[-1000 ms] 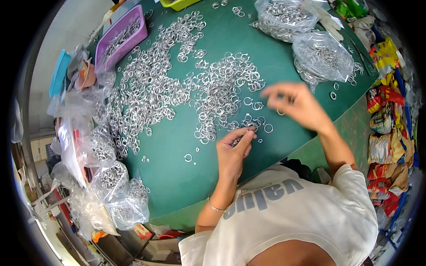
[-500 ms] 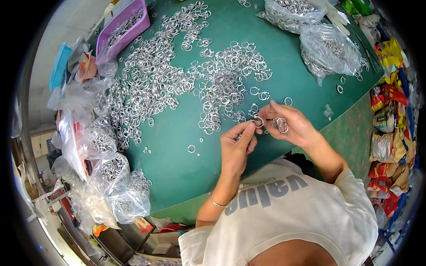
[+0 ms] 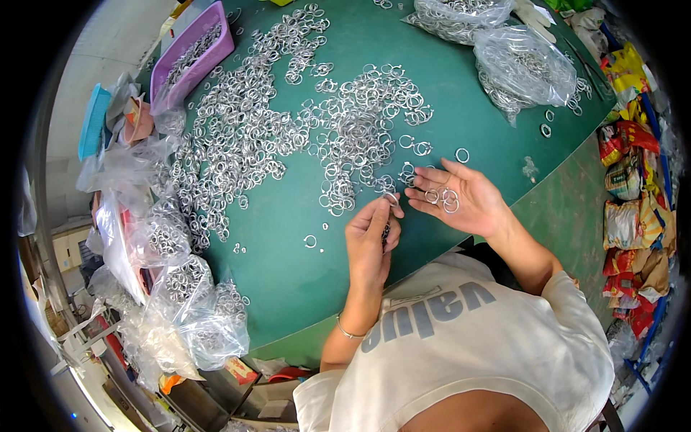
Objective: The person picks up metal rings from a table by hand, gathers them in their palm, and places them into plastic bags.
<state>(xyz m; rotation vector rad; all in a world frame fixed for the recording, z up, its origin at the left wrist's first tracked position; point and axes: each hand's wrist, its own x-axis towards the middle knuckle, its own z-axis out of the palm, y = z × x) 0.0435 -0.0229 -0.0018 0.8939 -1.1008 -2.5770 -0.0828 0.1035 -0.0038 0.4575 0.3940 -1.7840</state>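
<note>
My left hand [image 3: 369,241] is closed, with a silvery metal ring [image 3: 391,199] pinched between thumb and forefinger. More small metal pieces show partly inside its curled fingers. My right hand [image 3: 471,193] is turned palm up beside it, fingers stretched out. A few loose metal rings [image 3: 450,207] lie across its fingers and palm. Just beyond both hands spreads a heap of metal rings [image 3: 360,137] with small nubs on them. One single ring [image 3: 462,155] lies past my right fingertips, and another [image 3: 310,241] sits left of my left hand.
A larger spread of rings [image 3: 245,129] covers the left of the green table [image 3: 288,288]. A purple bin [image 3: 222,54] of metal pieces stands far left. Bagged rings line the left edge [image 3: 191,281]; clear bags of rings [image 3: 529,72] lie far right. Colourful packages [image 3: 622,223] stand beyond the right edge.
My hands have drawn apart. The left moved slightly left and down with a ring pinched. The right has opened flatter, showing the rings on it. The view has shifted slightly.
</note>
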